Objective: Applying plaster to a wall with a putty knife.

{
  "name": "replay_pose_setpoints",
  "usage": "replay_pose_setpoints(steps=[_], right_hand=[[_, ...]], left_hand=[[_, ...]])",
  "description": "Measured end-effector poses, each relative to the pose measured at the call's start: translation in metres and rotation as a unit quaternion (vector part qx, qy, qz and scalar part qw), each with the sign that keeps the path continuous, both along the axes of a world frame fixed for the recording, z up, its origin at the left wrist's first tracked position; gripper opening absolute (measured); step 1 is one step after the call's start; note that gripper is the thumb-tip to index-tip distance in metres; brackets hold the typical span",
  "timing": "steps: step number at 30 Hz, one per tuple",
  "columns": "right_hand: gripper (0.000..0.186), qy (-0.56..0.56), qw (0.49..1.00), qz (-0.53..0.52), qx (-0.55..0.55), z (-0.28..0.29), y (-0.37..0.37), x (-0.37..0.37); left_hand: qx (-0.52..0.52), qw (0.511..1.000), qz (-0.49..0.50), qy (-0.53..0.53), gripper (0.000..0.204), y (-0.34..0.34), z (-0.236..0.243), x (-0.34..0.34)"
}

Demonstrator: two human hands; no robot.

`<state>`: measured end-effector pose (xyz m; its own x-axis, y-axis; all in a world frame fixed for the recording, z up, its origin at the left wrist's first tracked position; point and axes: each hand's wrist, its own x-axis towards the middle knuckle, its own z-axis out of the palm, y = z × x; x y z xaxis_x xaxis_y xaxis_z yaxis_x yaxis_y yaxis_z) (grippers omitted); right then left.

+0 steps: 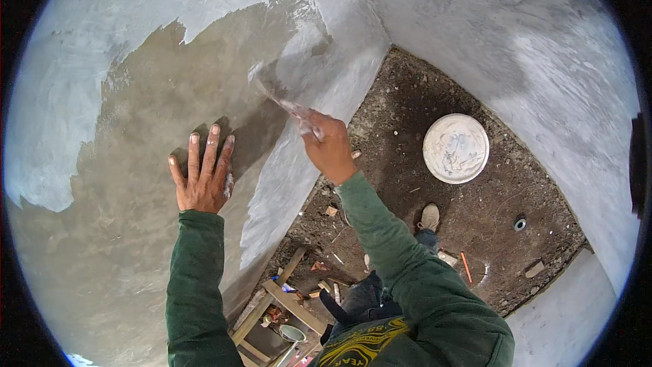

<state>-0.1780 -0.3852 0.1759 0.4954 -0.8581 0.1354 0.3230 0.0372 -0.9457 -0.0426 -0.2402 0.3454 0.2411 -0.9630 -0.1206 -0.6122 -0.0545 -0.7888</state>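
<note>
My left hand point(204, 175) lies flat against the bare grey-brown part of the wall point(142, 163), fingers spread, with white smears on the fingers. My right hand point(328, 146) is closed around a flat white-smeared tool point(282, 100), seen nearly edge-on, so its exact kind is hard to make out. The tool's far end meets the wall where the white coat point(299, 54) borders the bare part. A dark shadow falls on the wall between my two hands.
A round white-smeared bucket or its lid point(456, 148) stands on the dirt floor point(407, 95) at right. A wooden frame point(295, 307) with scraps is low in the middle. My shoe point(429, 217), an orange stick point(466, 267) and a small ring point(520, 224) show. White walls point(502, 34) meet in a corner.
</note>
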Motion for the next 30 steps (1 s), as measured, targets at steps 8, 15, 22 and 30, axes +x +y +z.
replay_pose_setpoints(steps=[8, 15, 22, 30], right_hand=[[0.032, 0.04, 0.937, -0.117, 0.327, -0.06, -0.078, -0.011], [0.03, 0.245, 0.963, -0.089, 0.073, -0.031, -0.044, 0.047], [0.026, 0.093, 0.983, -0.135, 0.085, -0.056, -0.023, 0.006], [0.028, 0.147, 0.964, -0.174, -0.136, 0.001, -0.012, 0.029]], left_hand=[[-0.001, 1.0, -0.002, 0.002, 0.073, -0.002, 0.005, -0.002], [0.001, 1.0, 0.006, 0.012, 0.073, 0.003, 0.003, 0.0], [0.005, 1.0, 0.005, 0.004, 0.07, 0.001, 0.005, -0.002], [0.005, 1.0, 0.005, -0.019, 0.068, 0.0, -0.001, -0.002]])
